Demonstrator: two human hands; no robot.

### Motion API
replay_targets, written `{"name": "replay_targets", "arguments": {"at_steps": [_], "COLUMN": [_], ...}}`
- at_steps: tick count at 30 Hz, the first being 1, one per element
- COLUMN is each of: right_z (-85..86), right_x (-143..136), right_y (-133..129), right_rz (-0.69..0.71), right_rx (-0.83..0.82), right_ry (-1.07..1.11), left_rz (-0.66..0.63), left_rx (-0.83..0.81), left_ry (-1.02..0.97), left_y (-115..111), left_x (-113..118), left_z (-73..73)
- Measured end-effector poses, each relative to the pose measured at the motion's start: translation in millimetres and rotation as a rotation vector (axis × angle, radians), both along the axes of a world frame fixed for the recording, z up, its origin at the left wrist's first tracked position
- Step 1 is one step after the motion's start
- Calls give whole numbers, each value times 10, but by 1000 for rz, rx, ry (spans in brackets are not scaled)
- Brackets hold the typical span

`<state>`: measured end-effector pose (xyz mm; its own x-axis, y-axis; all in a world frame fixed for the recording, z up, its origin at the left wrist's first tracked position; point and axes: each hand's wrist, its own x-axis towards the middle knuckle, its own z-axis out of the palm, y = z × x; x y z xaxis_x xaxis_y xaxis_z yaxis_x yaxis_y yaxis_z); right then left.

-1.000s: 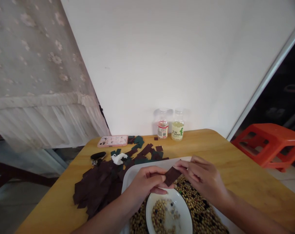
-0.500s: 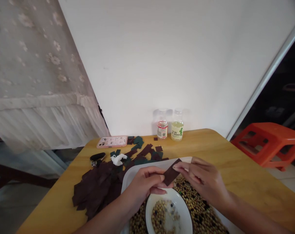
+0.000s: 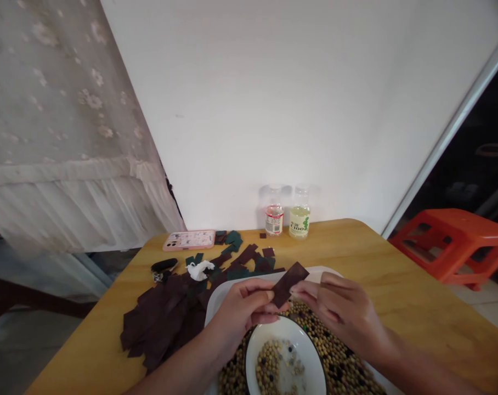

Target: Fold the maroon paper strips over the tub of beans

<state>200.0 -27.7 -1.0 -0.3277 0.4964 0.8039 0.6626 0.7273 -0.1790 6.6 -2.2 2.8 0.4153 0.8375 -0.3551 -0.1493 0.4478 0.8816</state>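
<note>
My left hand (image 3: 247, 304), at lower centre of the frame, holds a flat, dark brown rectangular piece (image 3: 289, 285) between thumb and fingers, tilted with its far end toward the upper right. My right hand (image 3: 344, 310), lower right of centre, has its fingers curled narrow, the fingertips at the piece's right edge; I cannot tell whether they pinch it. Just below, at bottom centre, a round white bowl with a dark rim (image 3: 288, 328) contains some pale and dark beads. It sits in a pale, round-cornered tray (image 3: 221, 295) spread with more tan and black beads (image 3: 341, 365). Left of the tray lies a heap of dark brown flat pieces (image 3: 162, 318), with a crumpled white tissue (image 3: 200, 270) just above. Farther up, left of centre, is a pink patterned phone (image 3: 190, 240); two clear labelled bottles, one red-labelled (image 3: 274, 220), one green-labelled (image 3: 299, 222), stand near the white wall (image 3: 282, 99).
</note>
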Motion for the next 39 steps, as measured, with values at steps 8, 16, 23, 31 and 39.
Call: {"name": "replay_targets", "arguments": {"at_steps": [8, 16, 23, 31, 39], "right_z": [23, -3, 0, -53, -50], "right_x": [9, 2, 4, -10, -43], "right_y": [8, 30, 39, 33, 1], "right_rz": [-36, -46, -44, 165, 209], "right_rx": [42, -25, -173, -556, -811], "right_ry": [54, 173, 343, 399, 499], "left_rz": [2, -16, -145, -118, 33], "left_rx": [-27, -8, 231, 695, 532], "left_ry": [-15, 0, 220, 410, 170], "left_y": [-1, -16, -58, -183, -109], "left_x": [9, -1, 17, -16, -8], "left_z": [15, 3, 13, -1, 11]}}
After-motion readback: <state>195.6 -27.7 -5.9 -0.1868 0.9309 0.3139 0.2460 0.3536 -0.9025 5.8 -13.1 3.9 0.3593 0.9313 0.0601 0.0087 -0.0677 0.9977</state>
